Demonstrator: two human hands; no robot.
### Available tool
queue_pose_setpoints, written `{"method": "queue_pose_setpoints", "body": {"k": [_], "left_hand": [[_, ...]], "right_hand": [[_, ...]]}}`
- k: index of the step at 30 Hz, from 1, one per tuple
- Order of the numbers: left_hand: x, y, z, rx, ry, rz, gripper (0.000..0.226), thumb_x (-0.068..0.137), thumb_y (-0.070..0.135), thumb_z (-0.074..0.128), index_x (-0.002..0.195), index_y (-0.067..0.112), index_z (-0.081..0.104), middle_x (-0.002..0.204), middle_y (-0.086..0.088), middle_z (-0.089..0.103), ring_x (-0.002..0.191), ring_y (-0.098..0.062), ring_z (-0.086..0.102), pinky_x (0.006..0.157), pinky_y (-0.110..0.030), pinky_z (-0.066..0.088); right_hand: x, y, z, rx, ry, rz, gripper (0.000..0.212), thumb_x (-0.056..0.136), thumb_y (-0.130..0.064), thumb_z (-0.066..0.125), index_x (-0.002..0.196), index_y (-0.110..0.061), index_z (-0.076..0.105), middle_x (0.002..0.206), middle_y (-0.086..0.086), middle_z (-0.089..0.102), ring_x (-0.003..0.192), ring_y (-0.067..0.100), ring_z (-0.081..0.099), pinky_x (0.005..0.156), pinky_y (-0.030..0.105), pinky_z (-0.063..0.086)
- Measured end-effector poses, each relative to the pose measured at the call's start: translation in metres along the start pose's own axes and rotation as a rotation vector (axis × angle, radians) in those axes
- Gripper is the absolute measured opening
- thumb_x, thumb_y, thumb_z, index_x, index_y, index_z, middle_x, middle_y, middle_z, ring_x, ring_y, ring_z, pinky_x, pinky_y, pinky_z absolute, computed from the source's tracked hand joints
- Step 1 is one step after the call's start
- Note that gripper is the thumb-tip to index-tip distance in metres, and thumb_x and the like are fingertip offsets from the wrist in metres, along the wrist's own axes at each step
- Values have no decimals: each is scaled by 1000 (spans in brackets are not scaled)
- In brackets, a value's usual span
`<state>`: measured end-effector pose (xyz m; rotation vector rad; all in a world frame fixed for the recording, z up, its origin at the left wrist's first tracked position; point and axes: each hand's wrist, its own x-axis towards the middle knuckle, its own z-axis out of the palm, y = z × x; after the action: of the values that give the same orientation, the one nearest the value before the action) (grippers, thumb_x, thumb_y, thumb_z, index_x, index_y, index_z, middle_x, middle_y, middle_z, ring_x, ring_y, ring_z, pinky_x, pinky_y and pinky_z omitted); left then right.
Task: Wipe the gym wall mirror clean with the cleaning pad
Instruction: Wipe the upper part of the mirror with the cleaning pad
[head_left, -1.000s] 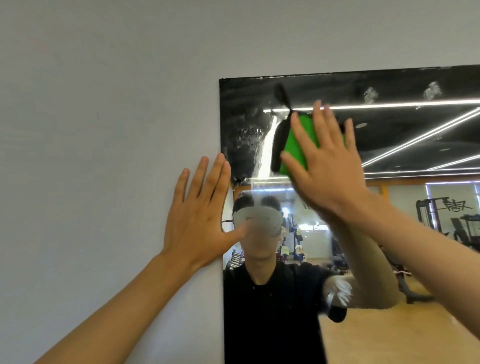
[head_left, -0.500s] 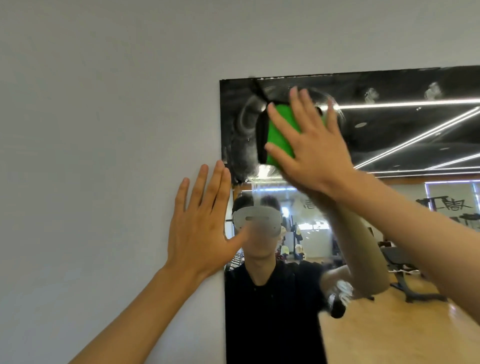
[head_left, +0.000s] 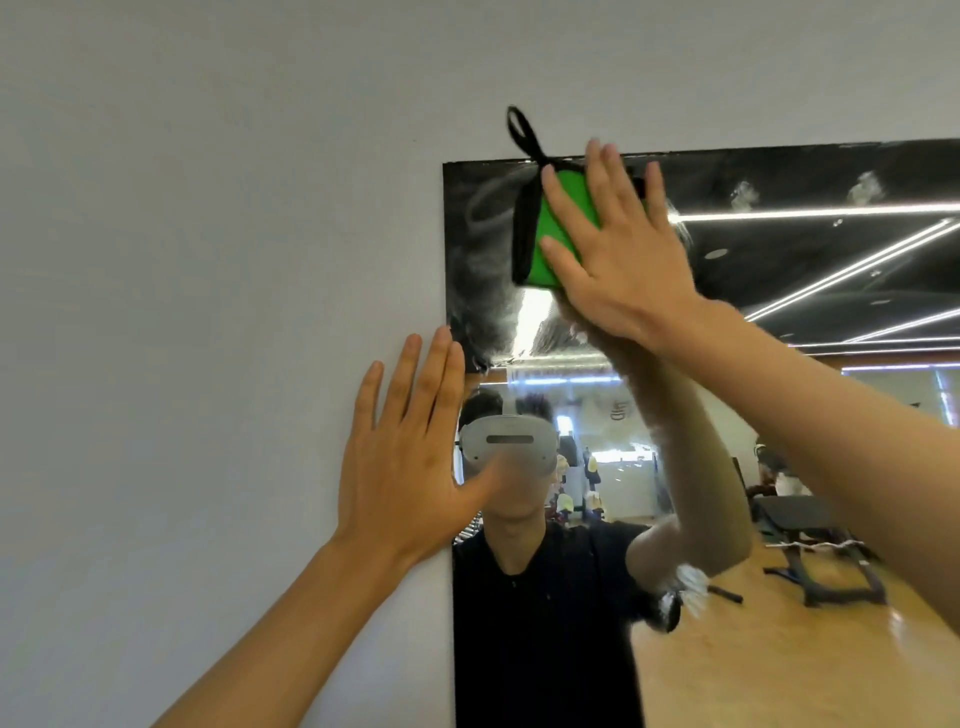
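Head view, left to right: pale grey wall (head_left: 208, 260). Left hand (head_left: 402, 462) lies flat on it, fingers straight and spread, thumb crossing the wall mirror's (head_left: 779, 649) left edge. Cloudy smears on the glass near the top left corner. Green cleaning pad (head_left: 543, 244), black-edged, sits just under the mirror's top edge; its black loop (head_left: 522, 132) sticks up over the wall. Right hand (head_left: 618, 249) presses the pad flat to the glass, fingers extended. Two smudges further right, up high.
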<state>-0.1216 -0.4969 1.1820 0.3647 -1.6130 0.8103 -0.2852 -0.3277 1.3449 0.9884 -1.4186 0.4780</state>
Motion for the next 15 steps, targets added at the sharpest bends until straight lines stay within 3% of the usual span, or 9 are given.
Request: {"method": "queue_pose_setpoints", "body": {"k": [3,5,10,13,15], "left_hand": [[0,1,-1,-2,-16,-4,95,98,68,36,168,7,16,177,-8,9,164,-28,8,131,-53,11],[1,0,0,6,-23,-6,96,98,68,37,168,7,14,178,-8,6,164,-28,6,132,-53,10],[1,0,2,-1,-7,-8,96,98,68,38,168,5,15,177,-11,9,164,-29,9,131,-53,10],[0,1,2,28,-5,-5,97,98,68,39,167,3,18,177,-12,11,163,-30,11,131,-52,11],[1,0,1,44,-9,-4,97,99,69,36,167,3,18,177,-12,11,163,-30,12,132,-51,10]], "right_hand": [[16,18,-6,35,33,300,68,106,-56,12,167,-27,2,172,18,-8,159,31,-13,127,56,-10],[30,-9,-3,15,58,352,69,106,-58,11,167,-25,2,172,20,-7,159,35,-11,126,58,-10],[45,-77,3,3,10,65,69,106,-60,7,166,-28,-5,172,15,-12,159,32,-14,126,56,-11],[32,-52,0,6,-19,-105,67,107,-61,11,166,-32,-3,173,12,-11,159,26,-14,127,53,-11],[18,-20,0,13,9,-38,67,106,-61,11,166,-32,0,173,11,-8,160,25,-12,127,53,-10]]}}
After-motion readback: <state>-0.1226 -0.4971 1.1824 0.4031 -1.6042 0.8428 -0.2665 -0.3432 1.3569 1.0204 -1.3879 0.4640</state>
